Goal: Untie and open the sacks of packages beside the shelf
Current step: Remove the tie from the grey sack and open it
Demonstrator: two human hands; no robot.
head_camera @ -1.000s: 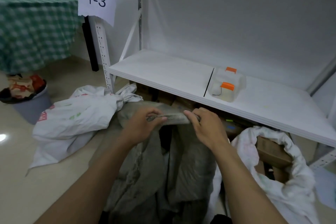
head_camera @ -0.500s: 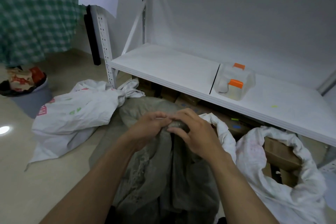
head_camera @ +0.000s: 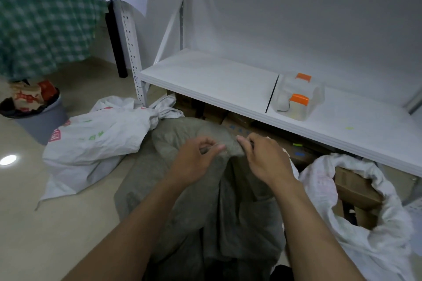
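Thumb and forefinger of the left hand (head_camera: pixel 194 162) pinch a fold at the bunched neck of the grey sack (head_camera: pixel 173 141), which stands on the floor just in front of the shelf (head_camera: pixel 212 75). The right hand (head_camera: pixel 267 162) curls its fingers on the same neck, just beside the left (whether a knot lies under them I cannot tell). A white sack (head_camera: pixel 96 143), tied at its neck, lies to the left, touching the grey one. To the right an open sack (head_camera: pixel 370 242) shows cardboard boxes (head_camera: pixel 356 189). A clear box (head_camera: pixel 299 98) with orange clips sits on the shelf.
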